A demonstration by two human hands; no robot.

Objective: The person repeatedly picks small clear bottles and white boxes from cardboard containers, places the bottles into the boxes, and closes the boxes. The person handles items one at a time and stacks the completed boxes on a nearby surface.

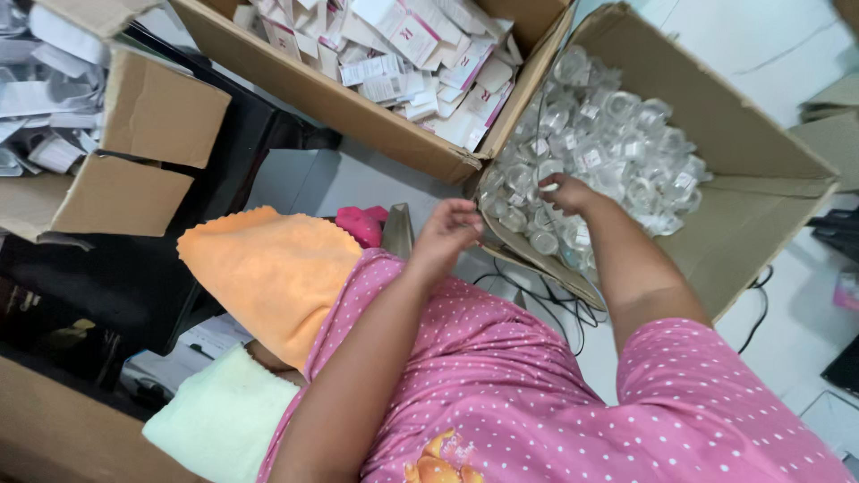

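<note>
Clear small jars (617, 134) (boxed) under right hand (562, 192), left hand (447, 231) beside

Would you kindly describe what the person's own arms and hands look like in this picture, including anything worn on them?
Both arms are bare from the short sleeves down. The garment is pink with small white dots and an orange print near the bottom edge. The left hand and right hand wear no gloves; no rings, watch or bracelets are visible.

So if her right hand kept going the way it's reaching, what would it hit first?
Most likely the heap of small clear jars in the open cardboard box: the right hand already sits at the heap's near edge, fingers curled; whether it touches one is unclear.
</note>
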